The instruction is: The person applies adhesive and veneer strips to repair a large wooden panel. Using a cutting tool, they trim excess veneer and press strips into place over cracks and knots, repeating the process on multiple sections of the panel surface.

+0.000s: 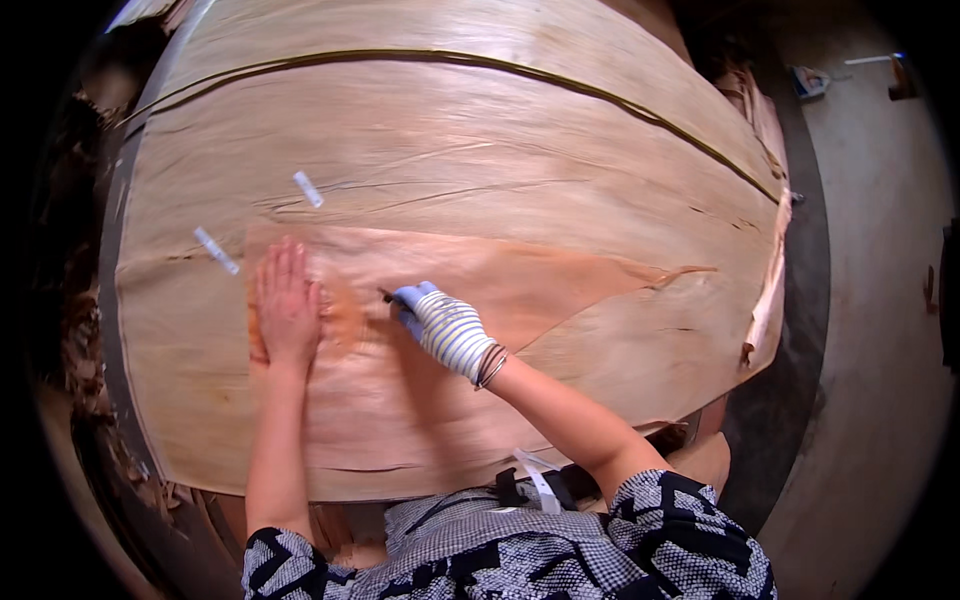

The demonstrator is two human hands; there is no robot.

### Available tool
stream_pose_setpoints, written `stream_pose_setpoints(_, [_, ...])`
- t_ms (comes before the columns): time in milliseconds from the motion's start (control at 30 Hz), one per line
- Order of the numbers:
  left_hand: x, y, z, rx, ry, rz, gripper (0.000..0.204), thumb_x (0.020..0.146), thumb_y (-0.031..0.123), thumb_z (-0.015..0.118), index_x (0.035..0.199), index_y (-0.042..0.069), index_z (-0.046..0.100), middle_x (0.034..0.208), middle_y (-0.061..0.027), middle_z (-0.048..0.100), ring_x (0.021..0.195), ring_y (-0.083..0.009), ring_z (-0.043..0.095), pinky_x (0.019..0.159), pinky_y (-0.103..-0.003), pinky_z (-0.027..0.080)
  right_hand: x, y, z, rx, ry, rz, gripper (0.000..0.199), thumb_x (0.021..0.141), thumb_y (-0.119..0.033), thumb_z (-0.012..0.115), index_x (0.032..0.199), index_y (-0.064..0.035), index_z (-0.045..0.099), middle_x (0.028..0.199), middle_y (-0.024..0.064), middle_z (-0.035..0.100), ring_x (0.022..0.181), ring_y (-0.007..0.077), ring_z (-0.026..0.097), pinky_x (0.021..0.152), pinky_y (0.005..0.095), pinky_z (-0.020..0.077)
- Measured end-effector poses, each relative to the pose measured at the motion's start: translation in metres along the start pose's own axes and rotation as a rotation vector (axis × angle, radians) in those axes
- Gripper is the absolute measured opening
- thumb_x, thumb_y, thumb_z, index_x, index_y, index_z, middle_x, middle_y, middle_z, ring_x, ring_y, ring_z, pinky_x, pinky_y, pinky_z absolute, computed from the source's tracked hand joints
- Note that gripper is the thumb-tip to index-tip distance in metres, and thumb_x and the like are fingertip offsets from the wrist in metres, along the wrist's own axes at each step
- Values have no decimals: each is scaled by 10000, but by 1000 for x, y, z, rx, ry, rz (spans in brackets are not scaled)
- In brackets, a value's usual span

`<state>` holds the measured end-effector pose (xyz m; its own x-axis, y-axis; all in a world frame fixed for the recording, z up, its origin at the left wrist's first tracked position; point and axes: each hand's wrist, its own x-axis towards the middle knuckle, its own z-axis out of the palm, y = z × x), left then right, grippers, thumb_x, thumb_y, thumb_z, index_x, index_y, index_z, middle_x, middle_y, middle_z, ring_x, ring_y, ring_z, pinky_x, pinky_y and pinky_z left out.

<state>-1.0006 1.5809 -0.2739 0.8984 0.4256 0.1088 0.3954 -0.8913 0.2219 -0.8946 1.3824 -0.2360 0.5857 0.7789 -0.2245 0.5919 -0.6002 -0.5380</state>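
Observation:
A pinkish-orange sheet of wood veneer, tapering to a ragged tip at the right, lies on a larger pale veneer sheet. My bare left hand presses flat on the left end of the pinkish piece, fingers stretched forward. To its right, my right hand wears a blue-and-white striped glove. Its fingers are closed around a small dark tool, whose tip points left, low over the pinkish veneer. Most of the tool is hidden in the grip, so its exact kind is unclear.
Two short white tape strips, one farther off and one nearer, are on the pale veneer. A long dark cord-like band crosses the far part. Crumpled veneer hangs at the right edge. Scraps lie to the left.

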Motion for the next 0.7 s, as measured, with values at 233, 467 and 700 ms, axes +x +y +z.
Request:
stream_pose_setpoints(233, [0,1,0,52,24,-3,501,864,195,446,1335,74,328,1412,-54,279,1318,-251,212,1073,-421,155,-40,133,-74,-213,404,330,183,826,-184,531,1003,-141,558,898,178,546,810,361,551,680,455,468])
stream_pose_setpoints(467, [-4,0,0,66,10,-33,485,879,199,429,1338,81,326,1418,-60,269,1321,-259,202,1073,-428,144,-101,264,-167,-390,256,630,321,743,-186,619,1056,-143,560,1032,157,577,913,348,568,779,431,463])
stream_pose_setpoints(700, [-2,9,3,179,67,-44,471,897,225,409,1339,85,325,1422,-63,262,1326,-265,190,1076,-427,119,-99,299,-168,-433,277,573,166,780,-172,564,934,-109,572,928,186,597,842,373,577,728,470,456])
